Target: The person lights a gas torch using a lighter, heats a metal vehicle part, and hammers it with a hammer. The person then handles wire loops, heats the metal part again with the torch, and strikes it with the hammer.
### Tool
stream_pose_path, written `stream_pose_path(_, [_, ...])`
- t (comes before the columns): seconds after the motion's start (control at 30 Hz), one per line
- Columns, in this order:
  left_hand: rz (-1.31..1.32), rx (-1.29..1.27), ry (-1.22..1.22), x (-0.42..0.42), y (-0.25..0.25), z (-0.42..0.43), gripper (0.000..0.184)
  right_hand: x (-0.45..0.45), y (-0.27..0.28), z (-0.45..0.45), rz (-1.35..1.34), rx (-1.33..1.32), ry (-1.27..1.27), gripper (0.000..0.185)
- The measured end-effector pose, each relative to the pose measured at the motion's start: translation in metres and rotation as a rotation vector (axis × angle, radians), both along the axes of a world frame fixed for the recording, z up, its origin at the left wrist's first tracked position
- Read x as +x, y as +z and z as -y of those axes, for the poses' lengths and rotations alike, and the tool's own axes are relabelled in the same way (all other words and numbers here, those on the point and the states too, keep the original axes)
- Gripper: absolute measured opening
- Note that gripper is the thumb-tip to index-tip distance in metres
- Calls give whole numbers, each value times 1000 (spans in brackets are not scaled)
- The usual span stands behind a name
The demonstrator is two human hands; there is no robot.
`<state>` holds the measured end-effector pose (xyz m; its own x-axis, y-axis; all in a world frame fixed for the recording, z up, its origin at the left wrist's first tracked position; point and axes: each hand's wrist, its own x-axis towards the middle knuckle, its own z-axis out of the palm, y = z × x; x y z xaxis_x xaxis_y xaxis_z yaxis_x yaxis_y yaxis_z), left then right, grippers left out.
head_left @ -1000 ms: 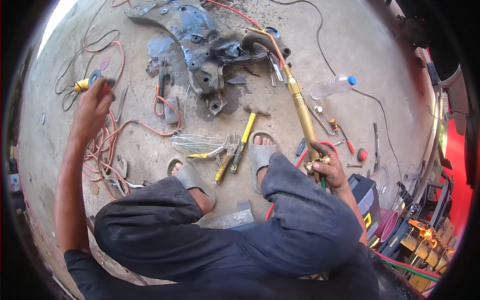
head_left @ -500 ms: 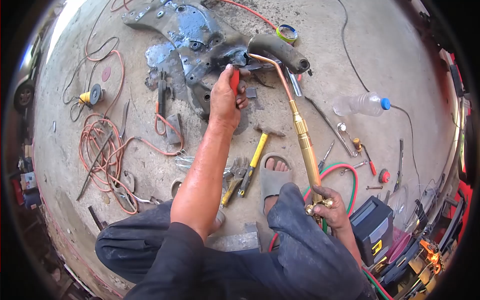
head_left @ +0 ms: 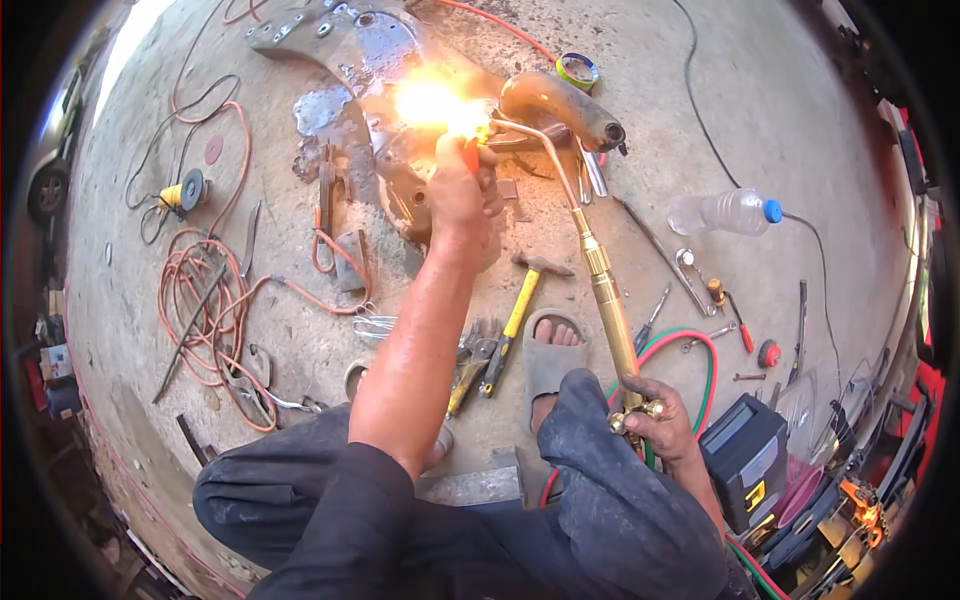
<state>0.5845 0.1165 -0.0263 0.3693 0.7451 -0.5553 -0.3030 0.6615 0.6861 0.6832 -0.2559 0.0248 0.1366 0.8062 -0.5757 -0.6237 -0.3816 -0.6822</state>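
A bright orange flame [head_left: 435,105] burns at the tip of the brass torch [head_left: 612,310], over the dark metal part [head_left: 385,50]. My right hand [head_left: 655,415] is closed around the valve end of the torch, by my right knee. Stretched forward, my left hand [head_left: 462,195] is wrapped round a small red lighter [head_left: 471,154] just below the flame. Glare hides the torch's very tip and the middle of the metal part. Red and green hoses [head_left: 690,335] run from the torch.
A hammer [head_left: 522,310] and pliers [head_left: 470,370] lie between my feet. Coiled orange cable [head_left: 200,300] and a yellow grinder [head_left: 182,195] are at left. A plastic bottle [head_left: 725,212], wrenches and a black toolbox [head_left: 745,460] are at right.
My left hand has swung from the far left to the torch tip with the lighter. A flame has appeared there within the last half second. My right hand has kept its hold.
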Motion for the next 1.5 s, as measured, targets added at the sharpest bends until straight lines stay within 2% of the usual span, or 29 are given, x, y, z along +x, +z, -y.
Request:
stream_pose_path(0.07, [-5,73,-34,-24,10,45,50,0,1,-1,14,22,-24,56])
stream_pose_path(0.13, [-118,173,-156,-44,3,90,52,0,2,-5,10,63,-53,57])
stream_pose_path(0.2, [-248,275,-384,-65,-19,133,50,0,3,-12,66,77,-68,57])
stream_pose_path(0.27, [-572,601,-576,-78,-45,161,43,0,2,-17,85,69,-85,59])
stream_pose_path(0.3, [-733,583,-768,-85,-56,170,39,1,-1,-20,72,60,-90,59])
stream_pose_path(0.43, [-868,679,-1056,-103,-73,196,40,-5,-13,-23,2,-80,-97,68])
stream_pose_path(0.53, [-879,904,-1013,-101,-71,200,40,-13,-17,-25,-39,-120,-92,73])
stream_pose_path(0.57, [-860,936,-922,-97,-73,202,40,-13,-17,-24,-62,-110,-77,73])
stream_pose_path(0.67, [-784,881,-903,-82,-66,198,40,-11,-19,-22,-83,-73,-40,74])
stream_pose_path(0.77, [-790,853,-986,-66,-56,195,43,-6,-20,-17,-65,-76,-26,75])
stream_pose_path(0.87, [-462,611,-721,-47,-46,196,40,-1,-27,-13,-111,-9,-68,76])
stream_pose_path(0.97, [-126,206,-500,-19,-31,192,39,4,-30,-19,-145,38,-104,74])
stream_pose_path(1.07, [-165,208,-584,2,-30,179,41,11,-35,-24,-135,16,-92,73])
stream_pose_path(1.17, [-197,104,-607,10,-27,174,38,20,-44,-28,-164,-6,-85,76])
stream_pose_path(1.27, [-179,105,-517,10,-34,180,35,24,-43,-28,-234,15,-73,78])
stream_pose_path(1.37, [-174,147,-480,12,-45,179,41,21,-46,-32,-263,31,-69,79])
stream_pose_path(1.43, [-180,61,-515,12,-44,176,36,18,-54,-31,-302,69,-74,77])
stream_pose_path(1.5, [-203,-26,-575,12,-39,170,34,7,-56,-34,-214,39,-99,76])
